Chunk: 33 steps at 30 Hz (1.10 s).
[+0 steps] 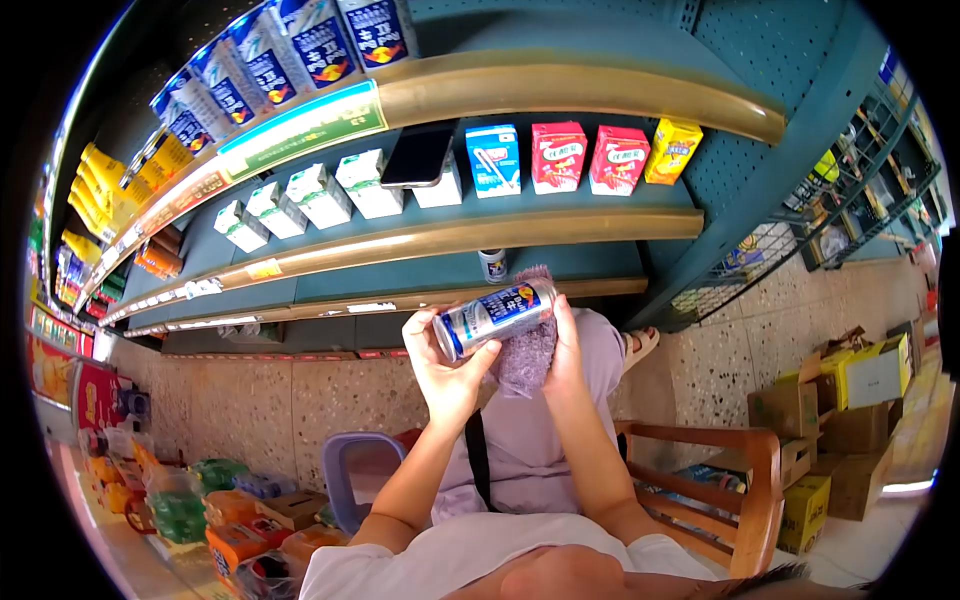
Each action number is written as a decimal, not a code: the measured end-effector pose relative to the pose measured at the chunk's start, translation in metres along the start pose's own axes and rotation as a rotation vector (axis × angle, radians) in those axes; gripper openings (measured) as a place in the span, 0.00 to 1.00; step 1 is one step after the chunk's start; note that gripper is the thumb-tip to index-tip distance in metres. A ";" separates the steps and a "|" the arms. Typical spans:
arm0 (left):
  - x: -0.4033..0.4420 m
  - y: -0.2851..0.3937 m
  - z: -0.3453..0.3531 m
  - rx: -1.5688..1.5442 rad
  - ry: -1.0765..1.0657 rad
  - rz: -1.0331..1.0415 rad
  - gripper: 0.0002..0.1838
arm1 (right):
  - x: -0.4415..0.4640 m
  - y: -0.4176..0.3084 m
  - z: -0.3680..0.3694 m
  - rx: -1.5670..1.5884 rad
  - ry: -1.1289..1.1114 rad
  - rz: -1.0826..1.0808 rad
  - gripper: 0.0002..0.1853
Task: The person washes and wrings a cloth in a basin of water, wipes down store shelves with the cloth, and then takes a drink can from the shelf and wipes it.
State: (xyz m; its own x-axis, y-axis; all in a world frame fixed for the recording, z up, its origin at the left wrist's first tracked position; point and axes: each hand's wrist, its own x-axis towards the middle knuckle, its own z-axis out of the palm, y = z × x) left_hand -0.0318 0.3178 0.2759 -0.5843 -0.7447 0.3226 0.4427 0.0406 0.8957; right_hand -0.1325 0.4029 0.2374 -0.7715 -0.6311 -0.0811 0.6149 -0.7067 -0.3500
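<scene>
A silver and blue can [495,318] lies tilted between my two hands, in front of the lower shelf. My left hand [444,375] is wrapped round the can's bottom end, thumb along its side. A fuzzy purple cloth [526,358] hangs under and around the can's other end. My right hand [566,350] holds that cloth against the can, its fingers largely hidden behind it. Another small can [493,264] stands on the lower shelf just beyond my hands.
White cartons [369,184], a blue box [492,160], red boxes [558,158] and a black phone [419,155] are on the middle shelf. Cans [318,45] line the upper shelf. A purple bin [345,480], wooden chair [762,490] and cardboard boxes [785,408] stand nearby.
</scene>
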 end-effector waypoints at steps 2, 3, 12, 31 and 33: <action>-0.007 -0.012 -0.011 0.021 -0.009 -0.078 0.41 | 0.000 -0.006 -0.001 -0.089 0.011 -0.086 0.20; -0.008 -0.014 -0.013 0.032 -0.011 -0.114 0.41 | 0.002 -0.010 0.002 -0.194 0.027 -0.121 0.21; -0.006 -0.030 -0.044 0.490 -0.382 -0.206 0.40 | 0.014 -0.022 0.023 -0.660 0.020 -0.222 0.20; -0.023 -0.054 -0.055 -0.556 -0.137 -0.811 0.26 | -0.056 0.008 0.016 -1.720 -0.446 -0.780 0.19; -0.029 -0.055 -0.056 -0.564 -0.117 -0.798 0.26 | -0.055 0.010 0.015 -1.722 -0.434 -0.784 0.19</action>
State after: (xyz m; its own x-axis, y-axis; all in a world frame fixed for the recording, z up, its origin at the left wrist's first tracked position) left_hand -0.0012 0.2996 0.2006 -0.9032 -0.3435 -0.2575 0.1310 -0.7918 0.5966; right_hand -0.0820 0.4256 0.2528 -0.4991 -0.5952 0.6298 -0.7948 0.0247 -0.6064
